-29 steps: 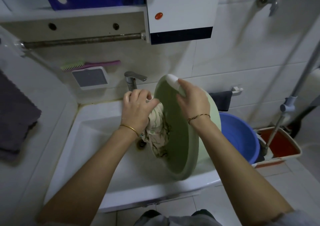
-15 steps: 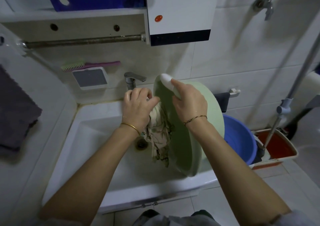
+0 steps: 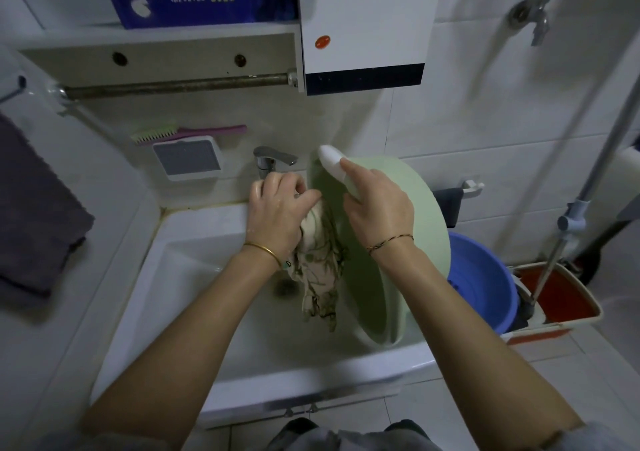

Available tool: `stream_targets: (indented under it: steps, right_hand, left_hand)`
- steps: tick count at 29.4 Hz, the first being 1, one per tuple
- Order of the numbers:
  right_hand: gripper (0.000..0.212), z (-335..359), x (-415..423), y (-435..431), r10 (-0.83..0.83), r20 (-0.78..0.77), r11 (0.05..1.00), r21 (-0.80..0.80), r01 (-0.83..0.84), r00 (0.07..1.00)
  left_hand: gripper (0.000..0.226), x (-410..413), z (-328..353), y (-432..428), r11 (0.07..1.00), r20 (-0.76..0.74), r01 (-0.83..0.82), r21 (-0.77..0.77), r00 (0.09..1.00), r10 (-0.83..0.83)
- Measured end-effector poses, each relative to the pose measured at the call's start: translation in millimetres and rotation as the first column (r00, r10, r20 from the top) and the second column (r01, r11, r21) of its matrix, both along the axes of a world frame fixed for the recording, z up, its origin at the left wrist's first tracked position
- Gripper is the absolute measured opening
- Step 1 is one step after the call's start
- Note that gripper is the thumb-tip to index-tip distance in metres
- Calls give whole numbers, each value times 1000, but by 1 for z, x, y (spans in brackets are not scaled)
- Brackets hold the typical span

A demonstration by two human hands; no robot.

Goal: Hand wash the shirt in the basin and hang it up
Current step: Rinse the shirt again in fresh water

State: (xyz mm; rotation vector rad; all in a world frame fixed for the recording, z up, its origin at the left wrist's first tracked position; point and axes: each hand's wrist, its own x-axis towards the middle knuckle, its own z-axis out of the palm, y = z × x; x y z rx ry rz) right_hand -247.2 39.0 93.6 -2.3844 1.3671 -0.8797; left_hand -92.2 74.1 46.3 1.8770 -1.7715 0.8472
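Pale green plastic fills the middle of the scene: the basin [image 3: 363, 298] stands tipped on its edge in the right half of a white sink [image 3: 194, 270], its open side turned left. A person's left hand [image 3: 277, 215] is clenched around the top of a wet, cream-coloured patterned shirt [image 3: 320, 274], the fingers [image 3: 294, 187] curled tight into the bunched cloth. The shirt hangs down against the basin's inner wall, its lower end dangling just right of the drain [image 3: 284, 286]. The right hand [image 3: 377, 208] grips the basin's far upper rim at a white handle [image 3: 330, 161], with its fingers [image 3: 349, 170] wrapped over the edge; the forearm crosses in front of the basin and hides part of its rim. A chrome tap [image 3: 270, 161] stands just behind the left hand, partly covered by it. On the far wall to the left, a pink and green brush [image 3: 187, 133] lies on top of a white holder, under a rusty rail [image 3: 173, 87] and a white cabinet [image 3: 363, 17]. A grey towel [image 3: 38, 215] hangs at the left edge. To the right, beyond the basin, sits a blue bucket [image 3: 481, 277], half hidden by it, then a red mop bucket [image 3: 561, 298] with a mop pole [image 3: 573, 222] leaning up out of it. A dark cloth [image 3: 448, 204] hangs from a wall hook just behind the basin.
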Motion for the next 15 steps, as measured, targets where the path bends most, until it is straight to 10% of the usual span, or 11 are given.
stream_targets:
  steps: [7,15]
  right_hand:
    - [48,-26,-21,-40,-184,411,949,311,52,893]
    - [47,-118,-21,-48,-559,648,683,714,-155,518]
  left_hand:
    - [40,2,7,-7,998,-162,9,56,987,0]
    - [42,-7,-30,-15,863,-367,-45,503,893,260]
